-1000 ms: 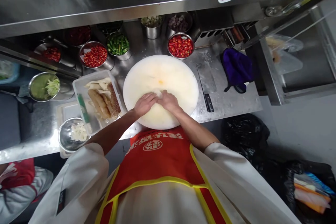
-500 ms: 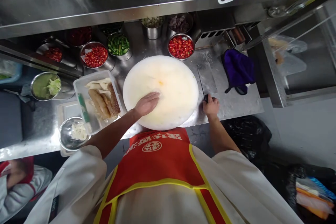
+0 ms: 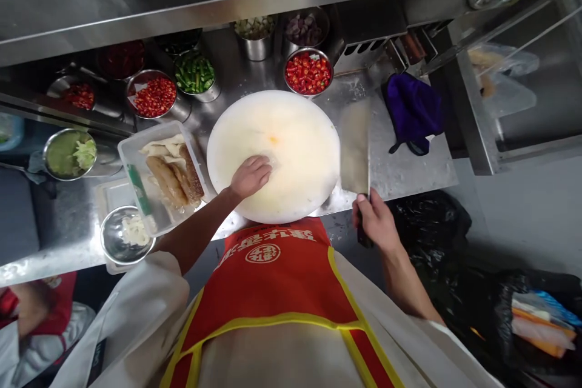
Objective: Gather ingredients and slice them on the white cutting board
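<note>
My right hand (image 3: 376, 218) is wrapped around the dark handle of a cleaver (image 3: 355, 148), with the broad blade raised over the counter beside the board and a little blurred. On the round white cutting board (image 3: 300, 188) rests my left hand (image 3: 251, 176), its fingers bent and held together. A small pale, translucent patch shows at those fingertips, too faint to name. Just left of the board, a clear plastic tub (image 3: 152, 227) holds long brownish pieces of food and paler slices. A metal bowl (image 3: 108, 242) with white slices sits beside the tub.
Metal pots of chopped red chillies (image 3: 308, 71), cut green peppers (image 3: 194, 74) and other vegetables line the back under a steel shelf (image 3: 182, 6). A purple cloth item (image 3: 411, 112) lies right of the cleaver. Black bags (image 3: 431, 224) are below right. Another person's arm (image 3: 34, 309) shows lower left.
My right hand has lifted the cleaver off the counter and turned its blade broadside, drawing the handle toward me. The left hand's fingers, flat before, are now more bent. The view has shifted slightly.
</note>
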A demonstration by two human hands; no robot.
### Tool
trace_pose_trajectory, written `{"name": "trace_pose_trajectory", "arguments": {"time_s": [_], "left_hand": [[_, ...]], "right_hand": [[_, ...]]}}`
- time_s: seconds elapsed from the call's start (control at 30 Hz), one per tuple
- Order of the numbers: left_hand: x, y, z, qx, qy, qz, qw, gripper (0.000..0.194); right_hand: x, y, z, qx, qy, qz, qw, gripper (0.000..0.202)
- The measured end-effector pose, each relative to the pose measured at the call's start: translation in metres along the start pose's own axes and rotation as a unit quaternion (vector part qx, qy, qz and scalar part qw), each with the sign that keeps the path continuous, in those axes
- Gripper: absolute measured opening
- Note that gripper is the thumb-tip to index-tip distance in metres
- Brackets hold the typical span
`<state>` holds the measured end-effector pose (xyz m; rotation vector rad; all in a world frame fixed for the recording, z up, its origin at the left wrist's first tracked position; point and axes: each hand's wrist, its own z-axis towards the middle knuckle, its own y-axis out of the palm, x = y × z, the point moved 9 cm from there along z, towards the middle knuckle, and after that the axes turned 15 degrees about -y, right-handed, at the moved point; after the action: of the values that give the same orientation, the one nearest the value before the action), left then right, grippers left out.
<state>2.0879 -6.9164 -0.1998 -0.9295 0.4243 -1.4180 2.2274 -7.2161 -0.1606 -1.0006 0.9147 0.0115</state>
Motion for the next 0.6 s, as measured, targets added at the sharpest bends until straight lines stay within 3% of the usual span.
{"name": "trace_pose_trajectory", "arguments": {"time_s": [0.13,0.23,0.43,0.6], "left_hand": [[0.002,0.001,0.002,0.005,0.011,0.010,1.000,0.023],[0.001,0.003,0.004,-0.004,0.010,0.004,1.000,0.021],[0.002,0.005,0.004,-0.003,0.028,0.009,1.000,0.020],[0.000,0.004,0.006,0.006,0.020,-0.005,1.000,0.018]], "right_hand": [[-0.075,0.046,-0.021,-0.157,-0.087,-0.006,0.984,0.047],[-0.108,0.068,-0.015,-0.239,-0.158,-0.041,0.957,0.043],[-0.108,0.079,0.001,-0.293,-0.158,-0.113,0.936,0.041],[-0.102,0.071,-0.006,-0.319,-0.139,-0.119,0.930,0.040]]}}
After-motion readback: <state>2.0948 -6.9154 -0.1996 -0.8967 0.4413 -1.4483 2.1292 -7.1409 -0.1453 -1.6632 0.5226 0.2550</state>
